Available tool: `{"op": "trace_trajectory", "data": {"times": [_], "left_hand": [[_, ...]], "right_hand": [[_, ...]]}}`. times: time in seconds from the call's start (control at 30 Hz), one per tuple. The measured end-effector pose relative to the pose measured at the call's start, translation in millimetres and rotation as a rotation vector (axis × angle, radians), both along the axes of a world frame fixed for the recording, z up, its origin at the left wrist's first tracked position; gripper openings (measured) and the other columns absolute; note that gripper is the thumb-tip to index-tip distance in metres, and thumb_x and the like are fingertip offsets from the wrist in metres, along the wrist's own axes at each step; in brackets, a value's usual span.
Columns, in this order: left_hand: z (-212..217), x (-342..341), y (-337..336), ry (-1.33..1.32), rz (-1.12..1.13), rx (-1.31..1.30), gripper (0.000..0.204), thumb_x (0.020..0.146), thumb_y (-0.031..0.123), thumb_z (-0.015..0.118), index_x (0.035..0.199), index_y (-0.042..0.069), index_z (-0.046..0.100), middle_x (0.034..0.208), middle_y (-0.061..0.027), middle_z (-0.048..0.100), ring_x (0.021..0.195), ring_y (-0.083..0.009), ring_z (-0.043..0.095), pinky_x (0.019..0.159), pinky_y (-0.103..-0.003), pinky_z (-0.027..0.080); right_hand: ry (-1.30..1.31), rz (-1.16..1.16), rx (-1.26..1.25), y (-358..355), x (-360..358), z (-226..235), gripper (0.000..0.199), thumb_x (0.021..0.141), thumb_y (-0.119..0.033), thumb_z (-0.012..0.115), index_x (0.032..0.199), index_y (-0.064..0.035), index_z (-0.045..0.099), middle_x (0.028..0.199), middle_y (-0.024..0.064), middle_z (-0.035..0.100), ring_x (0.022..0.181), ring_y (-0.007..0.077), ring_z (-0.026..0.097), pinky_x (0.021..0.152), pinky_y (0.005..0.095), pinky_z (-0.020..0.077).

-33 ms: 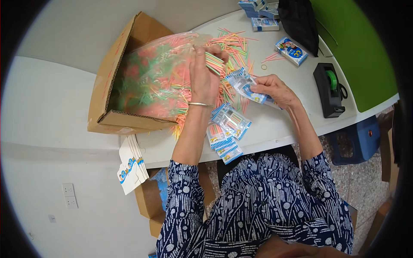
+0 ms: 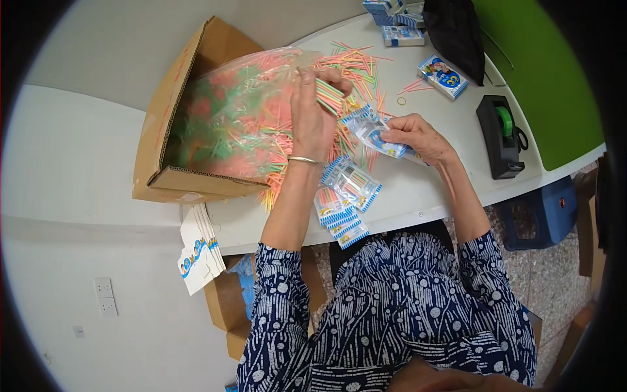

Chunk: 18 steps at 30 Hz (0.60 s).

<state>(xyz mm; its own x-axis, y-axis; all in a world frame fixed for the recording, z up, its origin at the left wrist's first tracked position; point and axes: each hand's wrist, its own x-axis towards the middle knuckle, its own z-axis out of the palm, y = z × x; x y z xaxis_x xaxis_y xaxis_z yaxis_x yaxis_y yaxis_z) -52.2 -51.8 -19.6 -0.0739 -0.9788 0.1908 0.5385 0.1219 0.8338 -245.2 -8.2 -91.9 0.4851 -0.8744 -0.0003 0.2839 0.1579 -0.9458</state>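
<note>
Two hands are busy over the white tabletop (image 2: 431,189). Your left hand (image 2: 313,117) is closed around a small bundle of coloured sticks (image 2: 330,95), held just above the loose pile (image 2: 356,72) beside the clear bag of sticks (image 2: 241,117) in the cardboard box (image 2: 170,150). Your right hand (image 2: 415,134) pinches a small clear packet with blue-striped edges (image 2: 372,130), held just beside the bundle. Filled packets (image 2: 346,196) lie near your left forearm at the tabletop's front edge. A black tape dispenser (image 2: 499,134) sits well to your right.
</note>
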Motion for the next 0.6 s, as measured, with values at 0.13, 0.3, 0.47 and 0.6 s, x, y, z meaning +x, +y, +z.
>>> {"op": "trace_trajectory", "data": {"times": [0.13,0.3,0.47,0.6], "left_hand": [[1.2,-9.7,14.6,-0.130,-0.054,-0.077,0.035,0.100,0.040,0.040,0.092,0.006,0.046,0.082,-0.0069,0.058,0.077,-0.0192,0.061,0.075,-0.034,0.049],[-1.1,-11.2,23.7,-0.295,-0.060,-0.167,0.036,0.101,0.041,0.039,0.091,0.006,0.043,0.080,-0.0078,0.058,0.078,-0.0191,0.062,0.078,-0.034,0.049],[-4.8,-13.9,31.3,-0.334,-0.121,-0.169,0.037,0.101,0.041,0.037,0.094,0.006,0.043,0.084,-0.0095,0.061,0.084,-0.0184,0.062,0.083,-0.034,0.047],[-8.4,-14.0,39.2,-0.507,-0.092,-0.184,0.036,0.101,0.040,0.037,0.097,0.005,0.044,0.094,-0.0119,0.064,0.095,-0.0178,0.058,0.089,-0.034,0.044]], "right_hand": [[0.018,0.076,0.011,-2.4,-2.1,-11.1,0.021,0.084,-0.021,0.070,0.087,-0.0002,0.069,0.076,-0.0013,0.063,0.069,0.0031,0.053,0.062,0.0200,0.0407],[0.006,0.108,0.016,-3.3,-0.5,-12.4,0.021,0.084,-0.021,0.071,0.089,-0.0005,0.069,0.077,-0.0016,0.064,0.070,0.0032,0.053,0.065,0.0199,0.0405],[-0.015,0.106,0.032,-0.3,-0.9,-14.0,0.020,0.084,-0.020,0.070,0.089,-0.0006,0.069,0.079,-0.0012,0.065,0.071,0.0033,0.054,0.067,0.0207,0.0420],[-0.048,0.089,0.036,2.8,-2.7,-11.0,0.020,0.084,-0.019,0.070,0.090,0.0000,0.070,0.081,-0.0002,0.066,0.073,0.0036,0.056,0.067,0.0204,0.0434]]}}
